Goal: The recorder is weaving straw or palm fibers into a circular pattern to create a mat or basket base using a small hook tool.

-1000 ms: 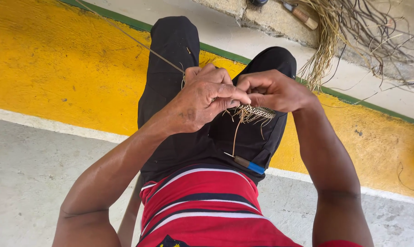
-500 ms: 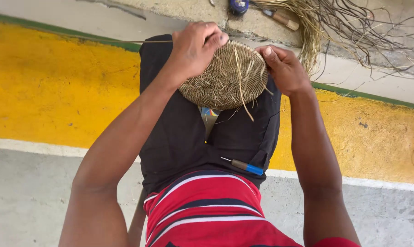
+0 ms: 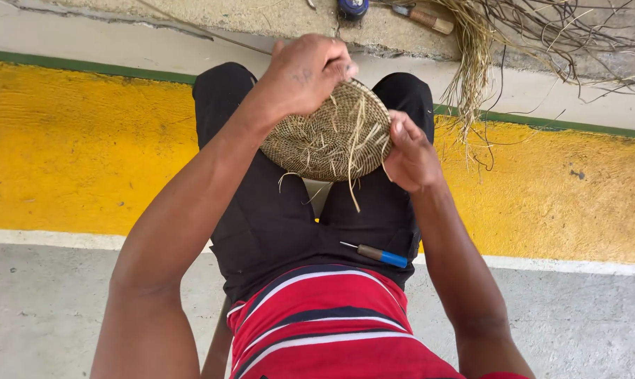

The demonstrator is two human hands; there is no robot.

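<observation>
**Woven disc held over the lap**

While the yellow-painted wall (image 3: 72,147) fills the left side, the left hand (image 3: 307,74) curls its fingers over the top left edge of a round woven disc (image 3: 328,137), gripping it. That disc sits tilted above the knees of the black trousers (image 3: 275,217), loose straw ends sticking out of its face. On its right edge the right hand (image 3: 410,156) pinches the rim, closed on it. Lower down, a blue-handled tool (image 3: 377,254) lies on the lap. Farther right, a bundle of dry fibres (image 3: 472,56) hangs over the concrete ledge.
</observation>
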